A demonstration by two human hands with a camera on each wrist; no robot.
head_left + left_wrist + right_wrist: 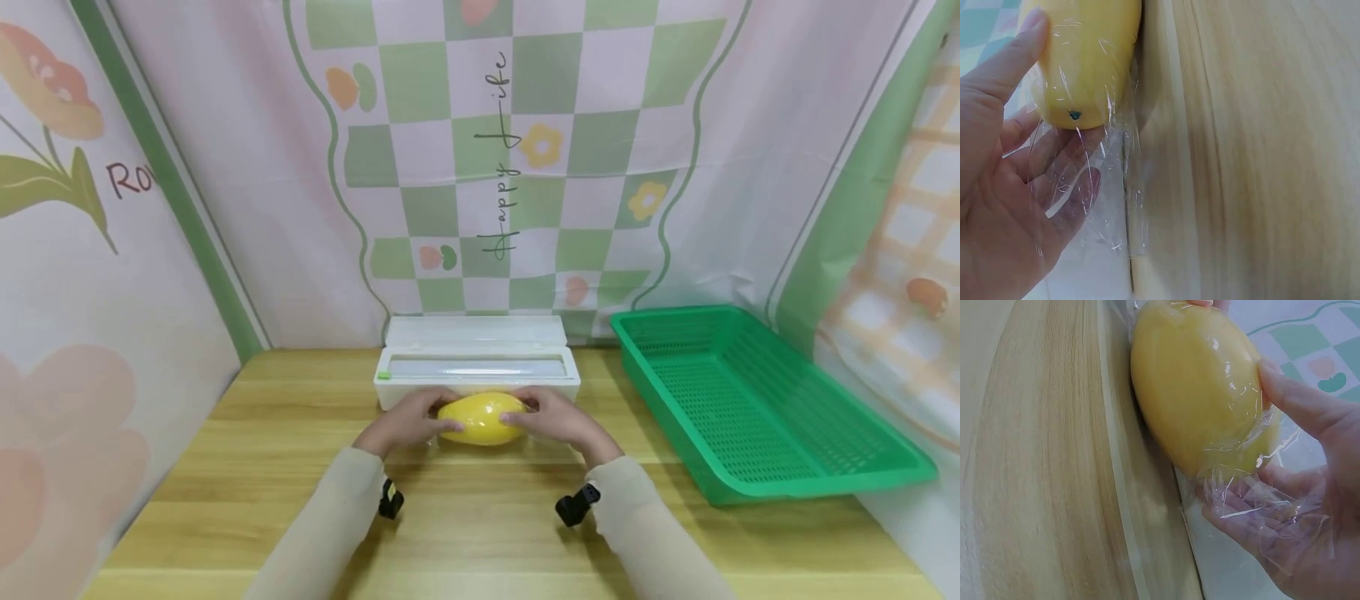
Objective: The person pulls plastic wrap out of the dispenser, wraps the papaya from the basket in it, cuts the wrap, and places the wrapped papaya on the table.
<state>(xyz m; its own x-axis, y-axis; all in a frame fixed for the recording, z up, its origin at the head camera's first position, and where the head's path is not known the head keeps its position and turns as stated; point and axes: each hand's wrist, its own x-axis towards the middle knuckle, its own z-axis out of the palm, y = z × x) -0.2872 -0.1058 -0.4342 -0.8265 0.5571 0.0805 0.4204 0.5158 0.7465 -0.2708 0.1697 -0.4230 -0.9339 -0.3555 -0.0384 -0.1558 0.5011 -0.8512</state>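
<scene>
Head view: a yellow fruit, smooth and oval, sits between two bare hands just below the middle of the scene, in front of a white box at its twelve o'clock. The box is long, rectangular and smooth, with its flat lid tipped back and a small green piece at its left front corner. The tabletop has pale, streaky wood grain. At three o'clock from the fruit, well apart from it, lies a green basket, a deep rectangle with fine perforations. Behind the box hangs a soft, lightly creased cloth with green and white checks, flowers and the words "Happy Life". From where I stand, beige sleeves reach in from seven and five o'clock.

The wrist views bring out what the head view barely shows: clear film, wrinkled and glinting. The left one shows it trailing at six o'clock from the fruit, over the fingers; the right one shows it bunched toward five o'clock.

The left hand grips the fruit's nine o'clock end, thumb on the skin, fingers spread apart beneath. The right hand holds the three o'clock end, its thumb likewise pressed to the surface and its fingers behind and under.

The fruit looks glossy under its film, with a small dark green spot on the left end. I cannot tell whether it touches the table.
</scene>
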